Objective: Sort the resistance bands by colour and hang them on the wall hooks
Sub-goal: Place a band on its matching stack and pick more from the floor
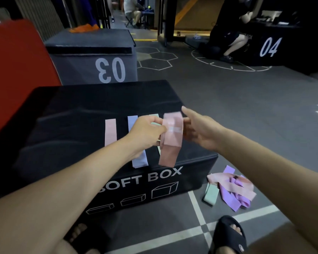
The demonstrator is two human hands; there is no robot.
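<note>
At frame centre I see my left hand (145, 132) pinching a folded pink band (170, 142) above the black soft box (81, 110), my right hand (200, 129) beside it, fingers seemingly loose, though blurred.

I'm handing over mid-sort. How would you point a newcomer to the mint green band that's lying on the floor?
Find the black foam box printed SOFT BOX, then look at the floor off its right front corner, where a loose heap of bands lies by a white floor line. The mint green band sits at the heap's left edge. It is the only green one there; the others are pink and purple.
</note>
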